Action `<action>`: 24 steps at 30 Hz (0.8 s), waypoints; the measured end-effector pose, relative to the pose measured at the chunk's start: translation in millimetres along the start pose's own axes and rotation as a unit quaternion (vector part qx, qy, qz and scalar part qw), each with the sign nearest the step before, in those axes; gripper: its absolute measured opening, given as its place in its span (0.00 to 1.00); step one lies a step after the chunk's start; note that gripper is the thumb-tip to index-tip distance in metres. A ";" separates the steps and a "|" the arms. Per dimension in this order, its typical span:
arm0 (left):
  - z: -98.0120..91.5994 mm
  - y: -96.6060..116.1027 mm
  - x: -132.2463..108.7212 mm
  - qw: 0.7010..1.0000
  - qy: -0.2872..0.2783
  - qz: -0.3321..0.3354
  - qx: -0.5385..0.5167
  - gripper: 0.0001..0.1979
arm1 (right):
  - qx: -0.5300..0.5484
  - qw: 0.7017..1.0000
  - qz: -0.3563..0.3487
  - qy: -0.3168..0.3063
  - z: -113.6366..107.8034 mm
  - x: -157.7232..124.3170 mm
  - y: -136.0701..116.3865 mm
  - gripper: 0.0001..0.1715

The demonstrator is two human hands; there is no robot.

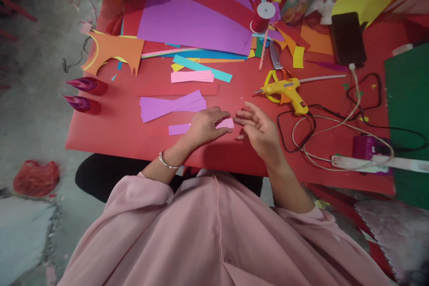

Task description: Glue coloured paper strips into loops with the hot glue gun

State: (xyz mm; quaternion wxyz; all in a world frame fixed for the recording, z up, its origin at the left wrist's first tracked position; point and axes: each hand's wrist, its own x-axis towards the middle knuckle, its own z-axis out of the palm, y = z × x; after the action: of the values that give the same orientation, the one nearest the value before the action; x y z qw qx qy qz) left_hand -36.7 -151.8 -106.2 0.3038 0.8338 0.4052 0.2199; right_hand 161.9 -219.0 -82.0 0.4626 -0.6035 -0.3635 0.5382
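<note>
My left hand [205, 126] rests over a purple paper strip [178, 130], its thumb and fingers stretched out and apart. A pale pink strip [228, 123] shows between the thumb and forefinger; how the two strips meet is hidden under the palm. Close to the pink end is my right hand [260, 130], its fingers spread, with nothing visible in it. Just beyond the left hand lies a fanned stack of purple strips [172, 106] on a red paper strip [177, 89]. Short pink strips [192, 77] lie above these.
A yellow glue gun [286, 90] lies right of my hands, near scissors [275, 58] and tangled cables [335, 120]. A ribbon spool [263, 15] stands at the back by purple sheets [197, 18]. Two rolled paper cones [85, 86] lie left; a phone [348, 38] lies at back right.
</note>
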 end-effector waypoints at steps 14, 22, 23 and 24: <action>2.4 -2.6 0.4 1.000 0.002 0.010 -0.004 0.19 | 0.002 1.000 -0.005 -0.013 4.3 4.0 0.6 0.40; 2.7 -1.9 0.6 1.000 0.002 0.011 0.005 0.18 | -0.007 0.999 -0.033 0.004 6.8 4.5 4.7 0.40; 2.8 -1.9 0.7 1.000 0.003 0.012 0.007 0.18 | -0.010 0.999 -0.034 0.005 7.3 5.1 5.8 0.41; 2.9 -2.1 0.7 1.000 0.005 0.014 0.008 0.18 | -0.014 0.999 -0.034 0.004 7.6 5.6 6.5 0.41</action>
State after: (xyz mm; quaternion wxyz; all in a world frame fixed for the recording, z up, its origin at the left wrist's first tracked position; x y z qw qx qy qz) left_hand -35.7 -151.2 -109.6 0.2916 0.8410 0.3965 0.2246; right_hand 154.9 -214.5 -89.9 0.4735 -0.5996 -0.3892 0.5146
